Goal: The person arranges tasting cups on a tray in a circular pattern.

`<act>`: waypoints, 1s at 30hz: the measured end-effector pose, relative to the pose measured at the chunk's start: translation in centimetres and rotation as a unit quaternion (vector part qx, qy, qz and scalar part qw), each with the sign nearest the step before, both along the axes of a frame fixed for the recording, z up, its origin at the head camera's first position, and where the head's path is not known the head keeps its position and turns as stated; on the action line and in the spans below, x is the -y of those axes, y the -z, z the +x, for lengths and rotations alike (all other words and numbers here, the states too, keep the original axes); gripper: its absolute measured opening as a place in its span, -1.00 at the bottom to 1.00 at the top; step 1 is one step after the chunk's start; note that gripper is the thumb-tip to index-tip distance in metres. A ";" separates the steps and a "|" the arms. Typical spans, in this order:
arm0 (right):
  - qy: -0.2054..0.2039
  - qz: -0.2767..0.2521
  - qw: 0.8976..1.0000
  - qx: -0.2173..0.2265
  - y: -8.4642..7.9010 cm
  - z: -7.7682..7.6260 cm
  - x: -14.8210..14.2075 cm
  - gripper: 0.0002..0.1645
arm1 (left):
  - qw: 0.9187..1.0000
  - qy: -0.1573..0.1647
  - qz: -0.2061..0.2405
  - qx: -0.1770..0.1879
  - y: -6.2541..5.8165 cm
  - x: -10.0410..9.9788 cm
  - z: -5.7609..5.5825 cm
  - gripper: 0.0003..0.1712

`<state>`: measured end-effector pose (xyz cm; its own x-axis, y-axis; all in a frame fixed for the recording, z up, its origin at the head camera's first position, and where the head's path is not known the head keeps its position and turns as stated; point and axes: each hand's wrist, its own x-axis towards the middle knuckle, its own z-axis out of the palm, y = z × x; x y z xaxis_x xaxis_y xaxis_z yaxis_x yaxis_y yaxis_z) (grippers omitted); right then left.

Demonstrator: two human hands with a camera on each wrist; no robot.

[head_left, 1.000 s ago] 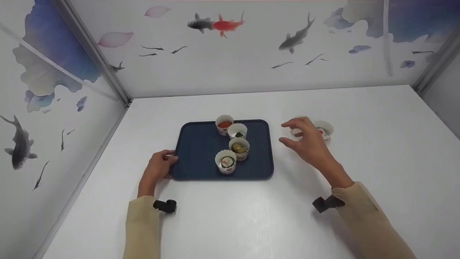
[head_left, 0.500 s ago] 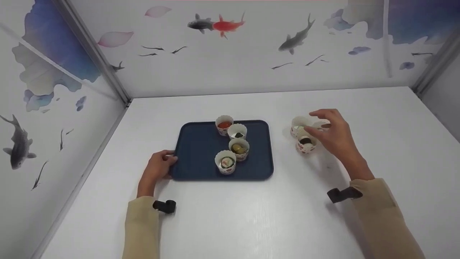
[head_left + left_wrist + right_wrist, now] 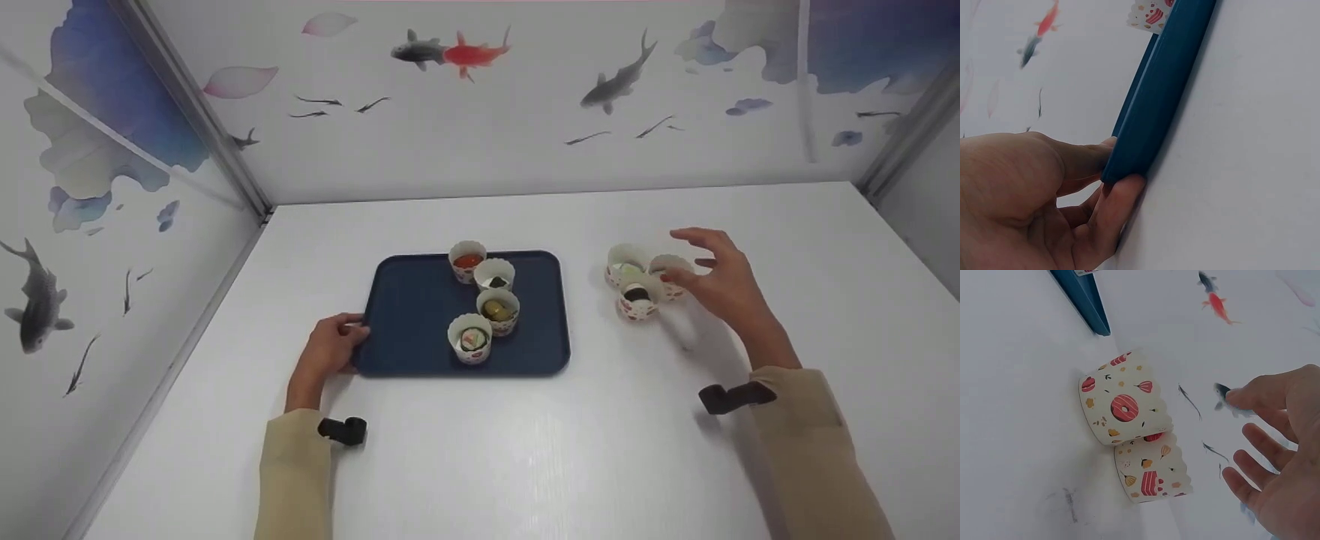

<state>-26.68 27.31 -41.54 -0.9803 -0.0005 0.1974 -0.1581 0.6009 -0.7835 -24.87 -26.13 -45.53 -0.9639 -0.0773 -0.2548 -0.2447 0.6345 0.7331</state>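
Head view: left hand (image 3: 332, 345) pinches the round-cornered navy tray (image 3: 412, 322), right hand (image 3: 727, 289) loose beside scalloped cups (image 3: 637, 310).

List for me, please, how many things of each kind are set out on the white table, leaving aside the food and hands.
Blue tray: 1
Paper cups on the tray: 4
Paper cups off the tray: 3
Total: 8

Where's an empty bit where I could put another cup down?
The left side of the dark blue rectangular tray is bare, between the left hand and four round white paper cups. So is the white table in front of the tray, between the beige cloth sleeves. It's crowded around those cups, and where three more paper cups huddle by the right hand.
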 end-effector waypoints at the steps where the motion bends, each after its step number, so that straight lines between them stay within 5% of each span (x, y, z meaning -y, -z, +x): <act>1: -0.003 -0.002 1.000 0.007 0.1 -0.1 -0.2 -0.27 | 1.000 0.000 -0.001 0.000 0.0 0.0 0.0 -0.48; 16: -0.037 0.006 0.993 0.110 1.7 -0.7 -1.6 -0.09 | 1.000 0.003 0.010 -0.004 -0.1 0.0 0.2 -0.48; 30: -0.040 -0.011 0.987 0.154 2.6 -0.9 -1.8 0.01 | 1.000 0.001 0.018 -0.005 -0.3 -0.2 0.3 -0.48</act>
<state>-27.57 29.10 -44.14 -0.9908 -0.0788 -0.1100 0.0443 0.5790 -0.8141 -24.55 -25.93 -45.22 -0.9666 -0.0670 -0.2473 -0.2360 0.6086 0.7576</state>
